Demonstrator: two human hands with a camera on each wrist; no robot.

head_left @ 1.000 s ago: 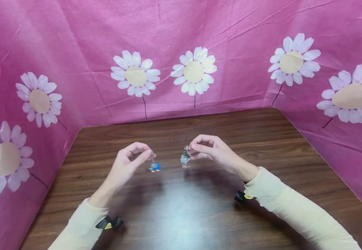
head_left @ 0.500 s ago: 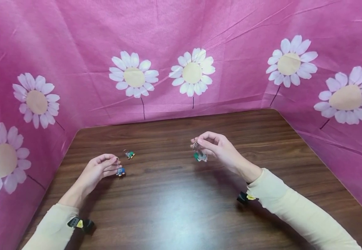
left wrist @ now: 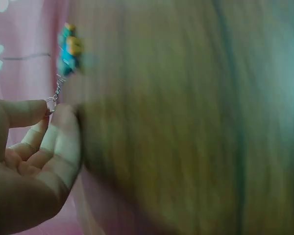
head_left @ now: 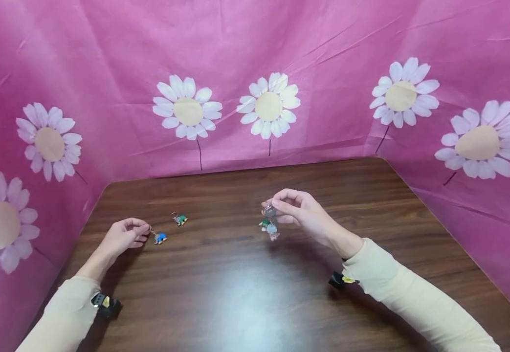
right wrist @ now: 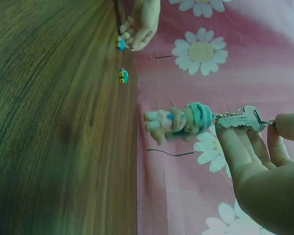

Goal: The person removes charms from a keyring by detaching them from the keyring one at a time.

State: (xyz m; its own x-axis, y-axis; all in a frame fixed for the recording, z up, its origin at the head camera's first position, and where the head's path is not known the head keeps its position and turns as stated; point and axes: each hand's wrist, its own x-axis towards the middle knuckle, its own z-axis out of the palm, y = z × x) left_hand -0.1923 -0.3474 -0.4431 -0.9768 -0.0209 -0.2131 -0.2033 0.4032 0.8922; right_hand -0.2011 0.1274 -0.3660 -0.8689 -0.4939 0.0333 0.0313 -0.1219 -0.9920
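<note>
Your left hand (head_left: 120,239) pinched the blue keychain (head_left: 160,238) by its ring (left wrist: 51,106), over the left part of the desk (head_left: 237,264); whether its charm touched the wood was hard to tell. A green keychain (head_left: 181,220) lay on the desk nearby, farther from you. Your right hand (head_left: 305,212) pinched a keyring (right wrist: 268,122) above the desk, with a key (right wrist: 239,120) and a teal-topped figure (right wrist: 197,117) dangling from it.
</note>
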